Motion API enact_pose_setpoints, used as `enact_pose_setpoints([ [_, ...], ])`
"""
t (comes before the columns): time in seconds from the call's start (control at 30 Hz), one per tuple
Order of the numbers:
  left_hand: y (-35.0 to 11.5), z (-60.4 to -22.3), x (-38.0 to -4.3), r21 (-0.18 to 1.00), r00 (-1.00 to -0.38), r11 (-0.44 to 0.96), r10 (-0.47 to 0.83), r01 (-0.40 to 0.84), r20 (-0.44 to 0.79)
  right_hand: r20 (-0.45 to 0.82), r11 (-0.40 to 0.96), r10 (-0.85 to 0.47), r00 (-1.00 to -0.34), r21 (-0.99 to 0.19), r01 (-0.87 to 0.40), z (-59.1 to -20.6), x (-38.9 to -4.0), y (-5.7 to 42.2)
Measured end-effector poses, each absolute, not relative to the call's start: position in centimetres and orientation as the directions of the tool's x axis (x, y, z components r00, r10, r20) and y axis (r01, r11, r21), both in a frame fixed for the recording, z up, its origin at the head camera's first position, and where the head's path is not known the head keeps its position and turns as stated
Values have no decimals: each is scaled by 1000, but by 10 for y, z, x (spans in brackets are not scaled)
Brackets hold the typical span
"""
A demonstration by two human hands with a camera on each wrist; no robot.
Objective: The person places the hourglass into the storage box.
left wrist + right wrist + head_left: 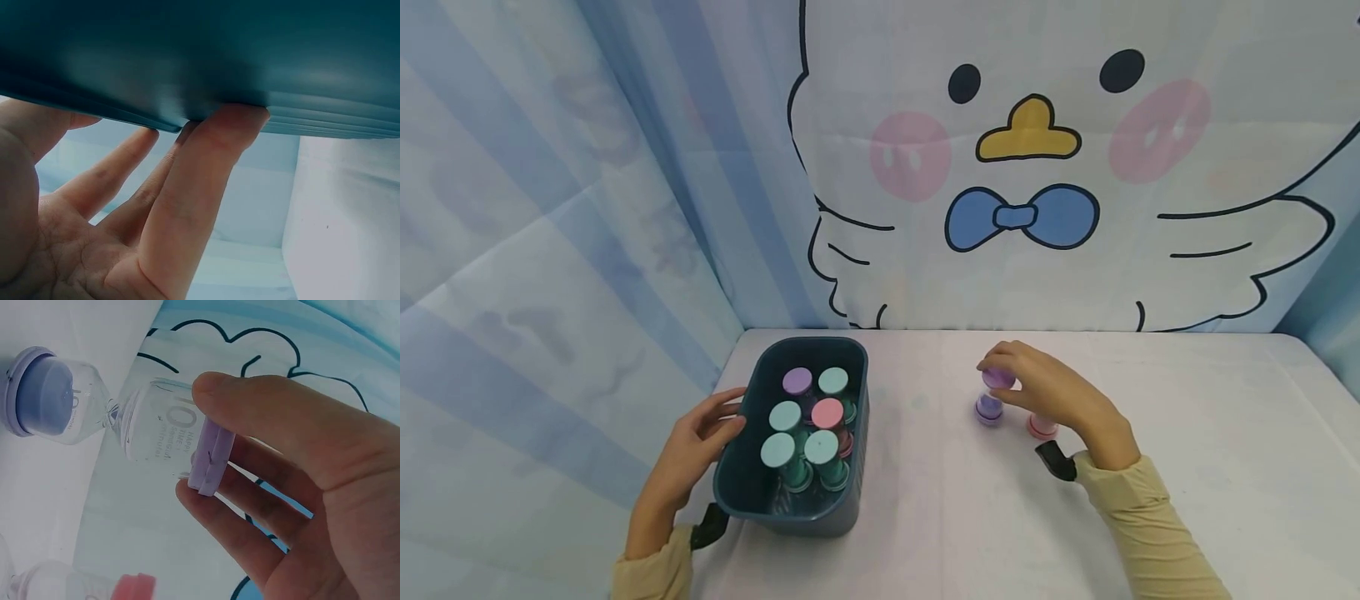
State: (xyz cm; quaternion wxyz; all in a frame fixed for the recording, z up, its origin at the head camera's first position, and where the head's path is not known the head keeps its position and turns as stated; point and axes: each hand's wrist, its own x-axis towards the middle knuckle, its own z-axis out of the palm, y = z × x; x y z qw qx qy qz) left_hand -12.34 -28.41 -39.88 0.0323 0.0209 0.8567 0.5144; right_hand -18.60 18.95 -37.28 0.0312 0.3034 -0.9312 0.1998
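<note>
My right hand point(1045, 385) pinches the top cap of a purple hourglass point(159, 422) between thumb and fingers. The sand timer stands upright at the table surface, its lilac sand point(47, 394) in the lower bulb. Just beside it is a pink hourglass point(1042, 427), partly hidden by that hand in the head view. My left hand point(692, 450) touches the left side of a dark teal bin point(741, 500) with nearly straight fingertips. Inside the bin stand several hourglasses with mint caps point(778, 450), one with a purple cap point(797, 381) and one with a pink cap point(827, 413).
A pale pinkish cloth covers the table point(925, 500), which runs on to the right of the hands. Behind it hangs a curtain point(1150, 275) with a cartoon bird, and a blue-white drape point(550, 292) borders the left side.
</note>
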Motion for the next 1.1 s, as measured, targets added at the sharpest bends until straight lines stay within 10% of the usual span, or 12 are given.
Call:
enact_pose_setpoints([
  [1.1, -285, -399, -123, 890, -996, 456, 81, 2, -40, 338, 651, -596, -729, -328, -684, -326, -168, 140],
])
